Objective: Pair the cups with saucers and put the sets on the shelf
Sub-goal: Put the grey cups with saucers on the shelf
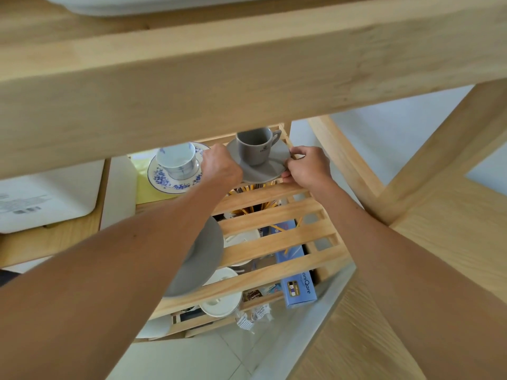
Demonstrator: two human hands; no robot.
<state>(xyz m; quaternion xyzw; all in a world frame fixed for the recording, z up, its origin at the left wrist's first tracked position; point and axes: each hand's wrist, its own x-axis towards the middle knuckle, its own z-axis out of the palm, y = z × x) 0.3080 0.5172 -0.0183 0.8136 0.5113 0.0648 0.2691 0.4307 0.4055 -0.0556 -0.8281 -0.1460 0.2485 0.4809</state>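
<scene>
Head view, looking down under a thick wooden beam (192, 86) of the furniture, onto a slatted wooden shelf (274, 215).

Both bare arms stretched forward to the far part of the shelf. Left hand (219, 167) at the left edge of the grey saucer (263, 171), grip closed on that rim, fingers hidden behind the back of the hand. Right hand (307, 165) at the right edge of the same saucer, grip pinching the rim, thumb on top and fingers curled below.

Grey cup (255, 146) standing upright in the middle of the grey saucer, handle turned to the right, a small dark logo on its side. Saucer tilted a little, low over the slats; cannot tell whether touching them or not.

Just to the left, a white cup with blue pattern (178, 161) upright on a blue-flowered saucer (170, 182), this set lying on a yellow-green sheet (148, 190), near the left hand but apart from it.

Nearer to the camera, a larger grey plate (200, 259) on the slats, partly covered by the left forearm.

Through the gaps between slats, a lower level visible: white lids or dishes (222, 303), a blue box (297, 286) with printed text, some wrapped small things, not clear what.

At far left, a white appliance (46, 198) on a wooden surface (49, 239).
</scene>
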